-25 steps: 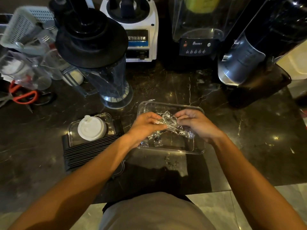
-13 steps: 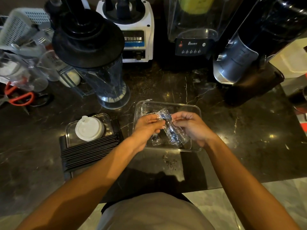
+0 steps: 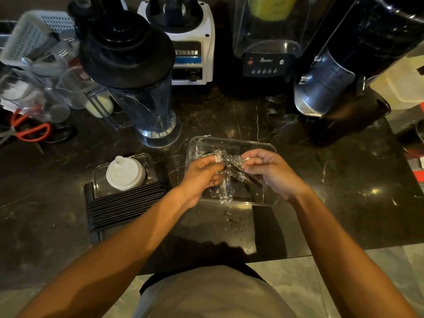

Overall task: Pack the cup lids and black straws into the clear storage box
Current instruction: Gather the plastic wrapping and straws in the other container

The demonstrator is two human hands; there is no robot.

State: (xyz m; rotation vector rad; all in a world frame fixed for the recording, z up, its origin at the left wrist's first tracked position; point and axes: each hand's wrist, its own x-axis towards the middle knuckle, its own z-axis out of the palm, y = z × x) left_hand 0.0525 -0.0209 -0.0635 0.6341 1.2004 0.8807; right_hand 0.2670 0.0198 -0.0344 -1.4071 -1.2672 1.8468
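Left hand [image 3: 202, 173]: fingers pinched on a crinkled clear plastic wrapper [image 3: 226, 177], above the clear storage box [image 3: 231, 141].
Right hand [image 3: 269, 171]: at 3 o'clock of the left, fingers closed on the same wrapper's other end.
Wrapper contents: dark, thin pieces; cannot tell what they are.
Clear storage box: on the dark marble counter [image 3: 344, 191].
Cup lids [image 3: 125, 172]: white stack in a second clear tray [image 3: 98, 177], at 9 o'clock of the box.
Black straws [image 3: 126, 204]: bundle lying across that tray, at 6 o'clock of the lids.
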